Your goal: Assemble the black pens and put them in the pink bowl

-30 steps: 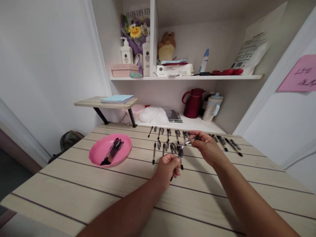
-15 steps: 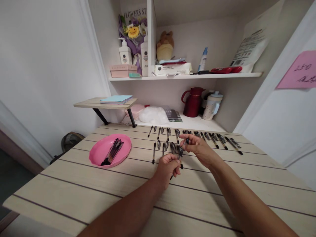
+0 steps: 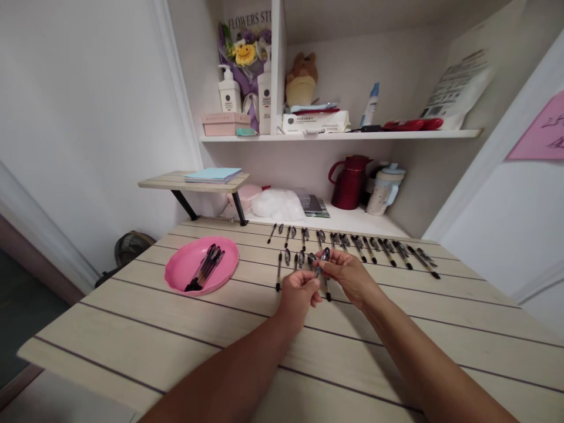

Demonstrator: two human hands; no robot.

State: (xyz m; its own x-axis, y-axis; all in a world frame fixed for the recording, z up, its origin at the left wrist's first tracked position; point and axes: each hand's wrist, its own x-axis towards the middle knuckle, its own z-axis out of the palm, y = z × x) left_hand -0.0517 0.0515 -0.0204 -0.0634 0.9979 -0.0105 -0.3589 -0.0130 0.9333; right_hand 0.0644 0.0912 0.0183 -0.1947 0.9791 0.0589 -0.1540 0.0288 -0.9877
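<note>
Between both hands, above the table, is a black gel pen (image 3: 317, 272). My left hand (image 3: 300, 291) is closed around its barrel. With thumb and fingertips, my right hand (image 3: 346, 271) pinches the dark pen cap (image 3: 325, 255) at the upper end. Whether cap and barrel are still joined I cannot tell. Uncapped pens, such as the one at the front row's left end (image 3: 278, 272), lie beside loose caps, like this cap (image 3: 287, 257). My hands partly cover the front row. A pink plate (image 3: 176, 267) at the left holds several capped pens (image 3: 207, 267).
Along the back runs a longer row of pens and caps (image 3: 388, 251) on the slatted wooden table (image 3: 374, 364). Behind stand a red thermos jug (image 3: 349, 183) and a pale tumbler (image 3: 385, 191). A small raised shelf (image 3: 163, 181) sits at the back left.
My right hand has moved slightly left and closer to my left hand, and the cap has shifted with it. The whole view has shifted a little. Plate and laid-out pens stay put.
</note>
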